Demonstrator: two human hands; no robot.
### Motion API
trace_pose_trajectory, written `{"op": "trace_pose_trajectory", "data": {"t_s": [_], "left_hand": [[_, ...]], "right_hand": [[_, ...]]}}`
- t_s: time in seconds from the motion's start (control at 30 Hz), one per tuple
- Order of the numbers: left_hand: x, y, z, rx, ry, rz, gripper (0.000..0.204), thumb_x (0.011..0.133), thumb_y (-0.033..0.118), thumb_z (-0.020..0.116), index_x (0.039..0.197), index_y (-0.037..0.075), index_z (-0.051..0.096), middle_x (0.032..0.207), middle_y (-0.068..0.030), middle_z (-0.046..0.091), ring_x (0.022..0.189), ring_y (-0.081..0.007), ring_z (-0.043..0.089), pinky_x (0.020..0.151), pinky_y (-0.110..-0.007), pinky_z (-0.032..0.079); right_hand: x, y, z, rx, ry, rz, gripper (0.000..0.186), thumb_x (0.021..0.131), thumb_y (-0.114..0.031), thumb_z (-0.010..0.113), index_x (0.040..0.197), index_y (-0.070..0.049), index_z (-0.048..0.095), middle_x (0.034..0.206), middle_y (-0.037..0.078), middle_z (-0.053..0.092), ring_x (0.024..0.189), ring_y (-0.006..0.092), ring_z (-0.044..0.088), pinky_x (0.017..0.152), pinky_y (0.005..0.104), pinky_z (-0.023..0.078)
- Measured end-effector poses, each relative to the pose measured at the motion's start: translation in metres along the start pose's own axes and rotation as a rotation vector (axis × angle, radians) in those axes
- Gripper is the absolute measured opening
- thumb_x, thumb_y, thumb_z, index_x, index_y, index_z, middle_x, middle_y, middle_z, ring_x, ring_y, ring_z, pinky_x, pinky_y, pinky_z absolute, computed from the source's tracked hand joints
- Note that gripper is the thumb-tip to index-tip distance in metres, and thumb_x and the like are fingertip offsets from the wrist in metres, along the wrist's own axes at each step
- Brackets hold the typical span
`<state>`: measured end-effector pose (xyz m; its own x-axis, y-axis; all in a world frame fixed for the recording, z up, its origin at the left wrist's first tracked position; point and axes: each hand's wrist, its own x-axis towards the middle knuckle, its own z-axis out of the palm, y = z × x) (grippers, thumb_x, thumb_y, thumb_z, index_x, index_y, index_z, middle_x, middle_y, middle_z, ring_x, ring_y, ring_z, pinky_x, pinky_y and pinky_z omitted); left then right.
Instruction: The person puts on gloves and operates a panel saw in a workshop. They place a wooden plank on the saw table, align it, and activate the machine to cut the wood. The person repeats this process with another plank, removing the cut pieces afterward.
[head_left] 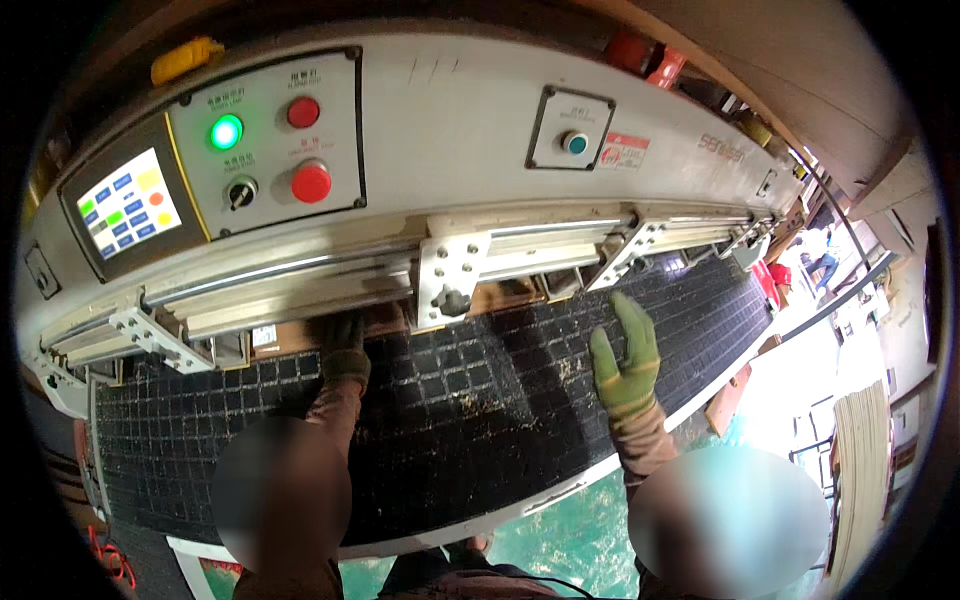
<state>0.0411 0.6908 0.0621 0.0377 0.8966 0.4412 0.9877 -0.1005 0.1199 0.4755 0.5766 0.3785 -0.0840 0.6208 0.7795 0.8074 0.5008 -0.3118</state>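
Observation:
Both hands wear green work gloves. My left hand [345, 352] reaches forward beneath the machine's rail, at a brown board [385, 318] that lies under it. Its fingers look stretched out, though shadow partly hides their tips. My right hand [628, 362] hovers above the black gridded machine bed [460, 430], thumb and fingers apart, with nothing in it. Nearest to it is a white metal bracket [625, 255] on the rail. Another bracket with a black knob [452, 300] stands between my two hands.
Facing me, a grey machine housing carries a lit touch screen [128, 205], a glowing green lamp [227, 132], a red push button [311, 181] and a teal button [574, 144]. At the far right another person [825, 255] is visible. Pale stacked panels [860, 480] stand at the right.

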Motion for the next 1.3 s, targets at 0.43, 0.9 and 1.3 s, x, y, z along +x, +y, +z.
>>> {"op": "trace_pose_trajectory", "data": {"t_s": [0.43,0.9,1.3], "left_hand": [[0.000,0.022,-0.015,-0.109,0.158,0.094,0.072,0.084,0.000,0.057,0.155,0.010,0.055,0.162,-0.0139,0.048,0.144,-0.0448,0.046,0.123,-0.057,0.038],[0.004,-0.003,-0.006,-0.022,0.007,0.048,0.069,0.087,0.006,0.059,0.156,0.007,0.052,0.162,-0.0158,0.047,0.147,-0.0427,0.045,0.124,-0.055,0.035],[0.011,-0.002,-0.005,0.034,-0.149,0.021,0.079,0.086,0.007,0.059,0.164,0.008,0.042,0.171,-0.0171,0.036,0.160,-0.0388,0.029,0.133,-0.054,0.019]], "right_hand": [[0.163,0.006,0.048,-0.451,-0.158,-0.064,0.068,0.097,-0.039,0.063,0.159,-0.016,0.047,0.144,0.023,0.062,0.129,0.0440,0.061,0.111,0.0545,0.049],[0.091,0.014,0.023,-0.116,-0.168,-0.002,0.055,0.096,-0.029,0.071,0.147,-0.010,0.059,0.136,0.025,0.065,0.126,0.0428,0.062,0.110,0.0494,0.050],[-0.297,0.099,-0.003,-0.511,-0.413,0.419,0.061,0.098,-0.038,0.065,0.149,-0.004,0.058,0.151,0.026,0.056,0.139,0.0463,0.050,0.119,0.0569,0.037]]}}
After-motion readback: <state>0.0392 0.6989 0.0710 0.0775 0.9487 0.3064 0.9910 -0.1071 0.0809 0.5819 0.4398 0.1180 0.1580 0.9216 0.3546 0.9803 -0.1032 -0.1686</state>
